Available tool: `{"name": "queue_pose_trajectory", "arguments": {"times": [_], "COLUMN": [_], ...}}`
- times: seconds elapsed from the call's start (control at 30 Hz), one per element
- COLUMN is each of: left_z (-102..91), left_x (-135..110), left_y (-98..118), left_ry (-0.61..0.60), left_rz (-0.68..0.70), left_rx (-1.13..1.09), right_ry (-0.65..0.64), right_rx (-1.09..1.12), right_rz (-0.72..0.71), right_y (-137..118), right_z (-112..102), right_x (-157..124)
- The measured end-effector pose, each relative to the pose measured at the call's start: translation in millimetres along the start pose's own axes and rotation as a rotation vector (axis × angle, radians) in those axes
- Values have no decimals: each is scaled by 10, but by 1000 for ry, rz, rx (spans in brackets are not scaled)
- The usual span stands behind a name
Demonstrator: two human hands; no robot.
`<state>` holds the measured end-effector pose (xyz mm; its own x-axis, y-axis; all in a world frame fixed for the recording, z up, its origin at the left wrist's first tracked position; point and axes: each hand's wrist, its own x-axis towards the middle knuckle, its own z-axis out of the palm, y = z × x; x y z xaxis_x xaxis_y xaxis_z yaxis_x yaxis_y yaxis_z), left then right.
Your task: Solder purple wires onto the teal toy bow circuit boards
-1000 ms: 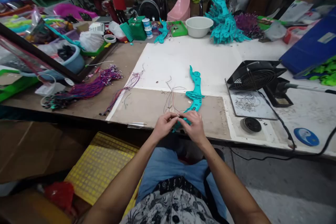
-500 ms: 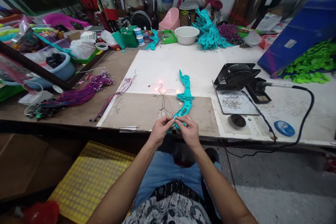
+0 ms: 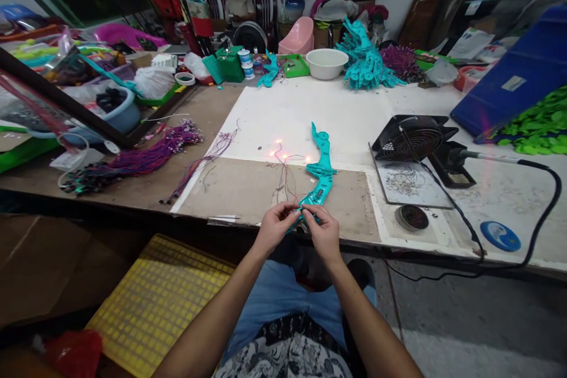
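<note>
A turquoise curved plastic part (image 3: 325,153), shaped like a toy bow half, lies on the brown board (image 3: 252,189) with its near end at the table's front edge. Over that end, my left hand (image 3: 278,225) and my right hand (image 3: 324,230) meet with thumbs and fingertips pinched together. Whatever is between the fingertips is too small to make out. Thin wires (image 3: 283,180) run from beside the hands to several small lit LEDs (image 3: 284,156), glowing orange-red left of the part.
Bundles of purple-red wires (image 3: 150,150) lie to the left. On the right are a black fan (image 3: 411,137), a soldering iron (image 3: 482,156) in its stand, a round tin (image 3: 411,217) and a blue disc (image 3: 500,236). Turquoise parts (image 3: 370,65) are heaped behind. A person (image 3: 239,6) sits at the back.
The whole view has shifted, so the table's things appear slightly farther right and lower. Both hands stay pinched at the near end of the turquoise part, with only slight finger movement.
</note>
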<state>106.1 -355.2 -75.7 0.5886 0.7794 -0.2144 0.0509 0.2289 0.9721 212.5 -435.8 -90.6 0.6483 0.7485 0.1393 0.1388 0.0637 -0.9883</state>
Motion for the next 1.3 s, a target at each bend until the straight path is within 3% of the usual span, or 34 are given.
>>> {"name": "queue_pose_trajectory", "arguments": {"times": [0.23,0.33,0.4,0.5,0.6,0.73,0.83,0.93,1.07,1.3], "left_z": [-307,-448,-528,-599,-570,-392,-252,-158,-89,-120], "left_x": [-47,-19,-8,-53,-160,-252,-211,-105,65,185], "left_y": [132,166,151,92,27,-32,-51,-60,-58,-54], "left_ry": [21,74,178,417,433,306,316,347,368,313], "left_rz": [383,486,511,431,235,97,122,139,128,168], "left_rx": [712,864,932,995,1014,1004,1067,1111,1066,910], "right_ry": [-63,-32,19,48,-61,-457,-765,-945,-989,-866], "right_rx": [-252,-377,-424,-527,-729,-1021,-1151,-1192,-1164,-1129], "right_rz": [-177,-263,-286,-304,-338,-507,-646,-663,-640,-504], "right_y": [-30,-43,-18,55,92,38,-1,21,96,34], "right_z": [25,-55,-160,-317,-327,19,387,628,662,455], "right_x": [35,130,239,474,808,1355,1724,1994,2210,2332]}}
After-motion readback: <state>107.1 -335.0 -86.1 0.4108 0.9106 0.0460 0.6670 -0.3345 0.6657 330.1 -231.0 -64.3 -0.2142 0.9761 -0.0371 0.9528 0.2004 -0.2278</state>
